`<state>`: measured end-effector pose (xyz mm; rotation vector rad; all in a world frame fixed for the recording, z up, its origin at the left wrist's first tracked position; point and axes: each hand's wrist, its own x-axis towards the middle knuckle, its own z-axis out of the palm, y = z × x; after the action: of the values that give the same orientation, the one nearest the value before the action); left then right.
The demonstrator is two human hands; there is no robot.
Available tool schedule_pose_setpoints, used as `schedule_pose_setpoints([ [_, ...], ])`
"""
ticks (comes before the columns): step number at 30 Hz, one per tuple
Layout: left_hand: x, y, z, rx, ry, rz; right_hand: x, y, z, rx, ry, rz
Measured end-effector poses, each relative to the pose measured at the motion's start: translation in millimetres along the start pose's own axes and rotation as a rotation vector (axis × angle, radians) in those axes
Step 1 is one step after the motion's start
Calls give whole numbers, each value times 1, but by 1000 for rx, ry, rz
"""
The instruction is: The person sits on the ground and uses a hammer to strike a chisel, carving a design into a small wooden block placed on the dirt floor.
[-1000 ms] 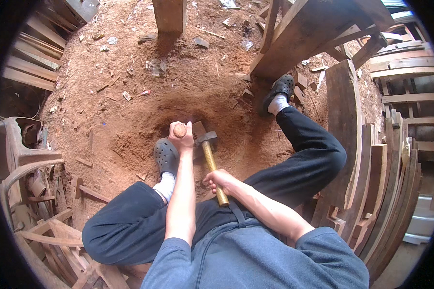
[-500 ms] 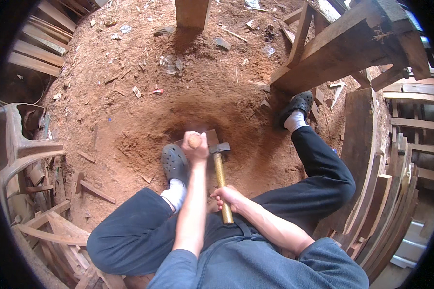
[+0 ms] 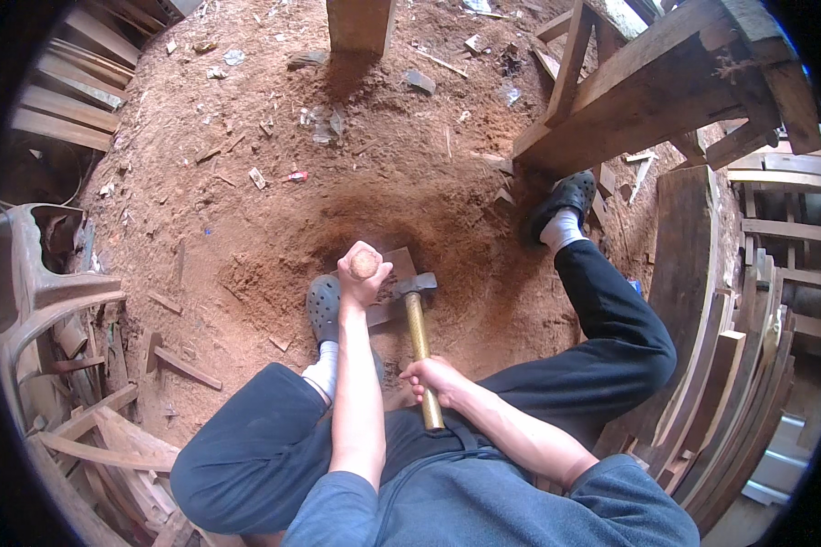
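Observation:
My left hand (image 3: 359, 284) is closed around an upright tool, seen from above by its round wooden handle end (image 3: 364, 265). It looks like a chisel, but its blade is hidden below the fist. Just to the right, a hammer (image 3: 417, 328) lies nearly in line with my body, its grey metal head (image 3: 414, 284) beside the left fist. My right hand (image 3: 431, 379) grips the lower part of its yellowish handle. Beneath both tools is a piece of wood (image 3: 394, 263), partly covered by my hand and the hammer head. My left foot in a dark clog (image 3: 323, 307) is against its left side.
Sawdust-covered ground (image 3: 237, 228) with scraps and litter surrounds me. A wooden post (image 3: 360, 25) stands ahead, and a heavy timber frame (image 3: 648, 87) at the upper right. Planks (image 3: 684, 292) lean along the right. A worn plastic chair (image 3: 46, 273) and wood offcuts (image 3: 109, 438) are at left.
My left fist has shifted slightly up and left with the tool, and more of the wood shows beneath it. The hammer and my right hand have barely moved.

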<state>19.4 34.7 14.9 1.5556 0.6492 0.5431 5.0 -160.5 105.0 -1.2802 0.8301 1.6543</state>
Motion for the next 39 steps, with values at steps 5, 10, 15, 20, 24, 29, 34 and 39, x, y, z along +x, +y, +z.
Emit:
schedule_pose_setpoints([
  [5, -15, 2, 47, 169, 427, 99, 3, 4, -2, 19, -19, -20],
  [10, -22, -3, 78, 290, 646, 107, 4, 7, -8, 27, -5, -38],
  [15, -2, 0, 6, 37, -34, 46, 1, 7, -10, -1, -50, -71],
  [20, -26, 12, 50, 205, 427, 93, 0, 9, -13, -20, -15, -94],
  [24, -29, 18, 57, 270, 412, 77, 5, 12, -11, 0, -3, -91],
  [29, -25, 28, 17, 186, -62, -8, 4, 13, -9, 42, 0, -116],
  [34, -35, 19, 32, 131, 2, 24, 1, 9, -4, 63, 9, -78],
  [39, -11, -3, -1, -274, 406, -90, 1, 2, 10, 12, 61, -84],
])
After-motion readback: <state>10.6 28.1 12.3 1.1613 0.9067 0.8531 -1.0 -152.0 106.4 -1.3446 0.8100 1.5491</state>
